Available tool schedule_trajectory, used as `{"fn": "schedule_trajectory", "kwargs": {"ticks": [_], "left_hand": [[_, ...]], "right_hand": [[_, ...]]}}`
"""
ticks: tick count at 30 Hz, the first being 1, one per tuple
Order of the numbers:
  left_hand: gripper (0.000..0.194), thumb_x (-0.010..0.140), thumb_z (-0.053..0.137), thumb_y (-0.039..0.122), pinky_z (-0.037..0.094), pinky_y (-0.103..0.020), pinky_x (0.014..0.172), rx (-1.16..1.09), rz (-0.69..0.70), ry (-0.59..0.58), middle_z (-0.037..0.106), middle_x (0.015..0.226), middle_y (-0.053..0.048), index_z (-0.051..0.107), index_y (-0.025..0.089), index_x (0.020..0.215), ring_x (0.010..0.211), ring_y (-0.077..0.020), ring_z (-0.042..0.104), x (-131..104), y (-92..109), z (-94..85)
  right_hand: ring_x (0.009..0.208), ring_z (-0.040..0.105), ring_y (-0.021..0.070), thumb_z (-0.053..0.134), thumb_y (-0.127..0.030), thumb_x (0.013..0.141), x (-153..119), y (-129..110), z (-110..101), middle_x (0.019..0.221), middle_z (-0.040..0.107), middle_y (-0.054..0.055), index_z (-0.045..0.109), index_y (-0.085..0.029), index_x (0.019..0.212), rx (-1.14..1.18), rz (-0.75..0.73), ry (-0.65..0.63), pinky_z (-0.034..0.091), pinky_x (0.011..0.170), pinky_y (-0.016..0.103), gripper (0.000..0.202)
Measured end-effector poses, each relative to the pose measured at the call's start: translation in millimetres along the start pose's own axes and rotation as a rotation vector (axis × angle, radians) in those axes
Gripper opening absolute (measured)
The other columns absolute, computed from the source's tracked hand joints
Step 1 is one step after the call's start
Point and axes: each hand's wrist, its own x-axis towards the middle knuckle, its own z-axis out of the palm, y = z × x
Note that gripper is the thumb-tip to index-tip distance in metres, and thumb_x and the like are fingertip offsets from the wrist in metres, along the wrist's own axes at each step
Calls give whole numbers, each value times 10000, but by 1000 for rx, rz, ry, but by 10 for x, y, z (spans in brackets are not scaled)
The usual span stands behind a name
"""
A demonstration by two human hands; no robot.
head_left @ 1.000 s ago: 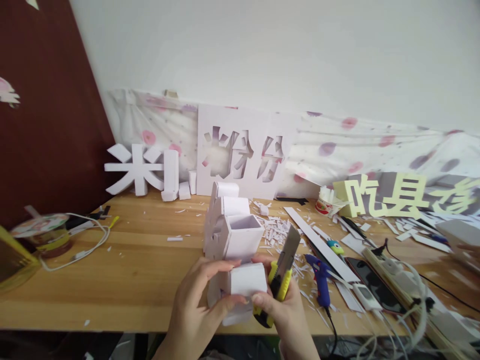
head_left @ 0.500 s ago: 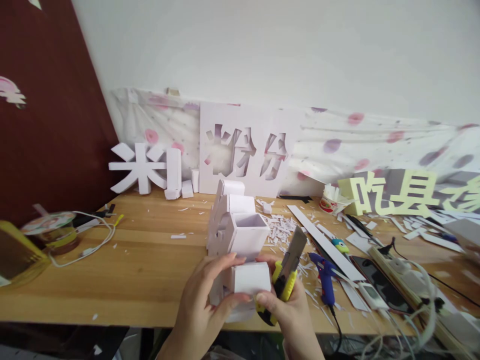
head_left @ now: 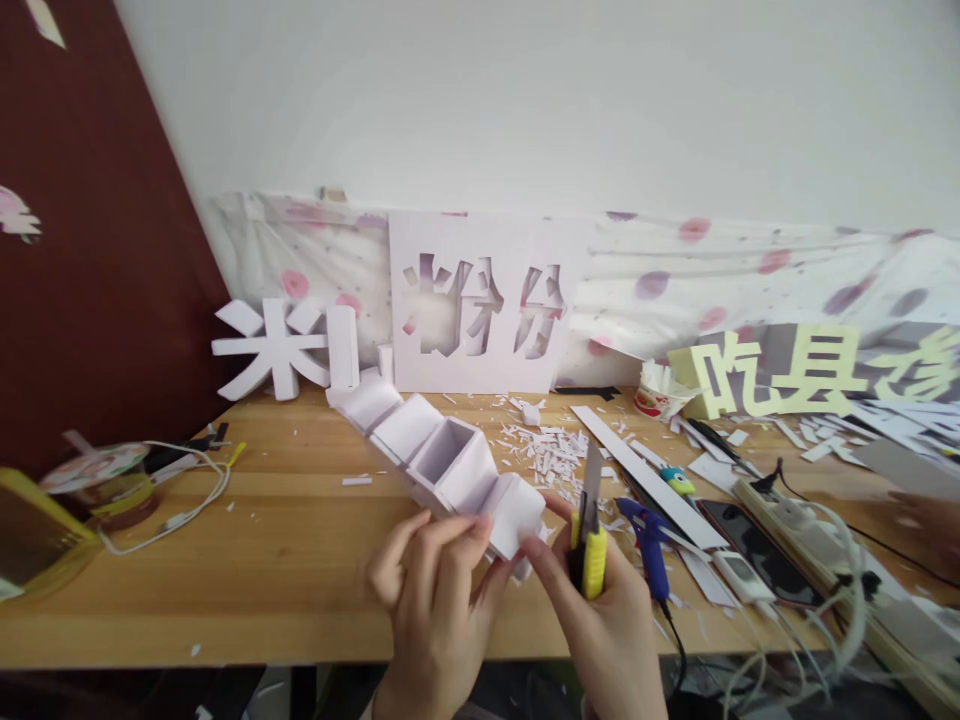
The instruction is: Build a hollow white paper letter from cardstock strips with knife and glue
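A white foam-board letter (head_left: 468, 480) with an open box-like cavity in its side is held over the table, slanting from upper left to lower right. My left hand (head_left: 442, 590) grips its near end, fingers bent against the lower edge and thumb beneath. My right hand (head_left: 607, 610) pinches the same end from the right between thumb and finger. Also tucked in my right hand is a yellow-and-black utility knife (head_left: 592, 550), its blade out and pointing up. The far end of the letter reaches close to a white character (head_left: 279, 350) standing on the table.
White scraps (head_left: 551, 452) lie behind the knife. On the right are a blue glue gun (head_left: 649, 545), a long white strip (head_left: 649, 480), a phone (head_left: 757, 550), a power strip (head_left: 795, 535) and yellow-faced characters (head_left: 814, 370). At far right a blurred hand (head_left: 930, 530) shows. A cup (head_left: 105, 480) stands left.
The letter has swung from pointing away from me to slanting left, and its cavity now faces up more. The knife blade has turned more upright. Both hands keep hold.
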Motion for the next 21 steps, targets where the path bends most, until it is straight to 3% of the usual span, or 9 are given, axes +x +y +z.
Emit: {"fn": "schedule_trajectory", "kwargs": {"ticks": [4,6,8,9,11,14,17,19,21], "left_hand": [[224,924,725,446,240,-468,1151,168,34,72,693,1189,-135,707,226,961,1273,-306,465,70,48,45],[179,963,683,399,110,-503,1237,148,60,24,723,1224,-116,688,228,909,1362,-295,436,171,13,-4],[122,1007,626,322,23,-517,1272,70,108,-87,767,1219,-73,694,224,979,1350,-268,502,313,-67,-101],[127,1018,606,279,44,-516,1277,37,136,-146,771,1234,-69,694,215,1084,1324,-258,542,392,-120,-165],[323,984,641,212,235,-501,1233,54,187,-214,704,1359,-151,624,159,1303,1322,-286,567,550,-245,-309],[518,928,665,206,392,-540,1097,180,201,-283,512,1540,-250,530,157,1426,1386,-390,518,712,-436,-505],[536,939,619,260,470,-508,999,164,155,-355,652,1297,-213,488,127,1441,1198,-363,618,680,-584,-567],[505,941,649,256,527,-423,889,113,106,-309,675,1106,-151,504,123,1407,1024,-299,648,536,-635,-502],[495,910,719,238,535,-405,860,94,47,-201,661,1083,-130,538,153,1363,982,-281,643,325,-640,-363]], "right_hand": [[602,536,149,774,-482,850,-26,-47,47,675,537,-57,704,-205,1259,42,6,-73,478,593,264,498],[622,555,152,748,-466,878,-4,-36,92,689,552,-52,689,-204,1291,48,-29,-111,499,604,262,494],[617,550,149,741,-455,885,25,-1,151,694,556,-49,676,-212,1327,64,-72,-131,498,581,254,509],[616,545,146,746,-448,883,36,20,188,699,556,-50,668,-222,1347,83,-85,-142,496,576,250,523],[618,540,139,776,-431,859,43,55,272,709,557,-55,650,-250,1386,139,-82,-186,494,585,243,571],[646,554,139,837,-374,804,25,77,404,737,586,-58,596,-295,1455,186,-44,-324,499,624,246,698],[652,542,141,818,-352,822,12,88,498,748,597,-51,612,-293,1437,163,-49,-413,481,626,254,651],[654,538,143,763,-362,872,14,113,530,744,590,-47,638,-267,1398,169,-62,-430,480,642,265,549],[682,555,149,716,-364,904,16,157,545,766,597,-38,633,-248,1390,213,-60,-442,492,674,278,507]]}}
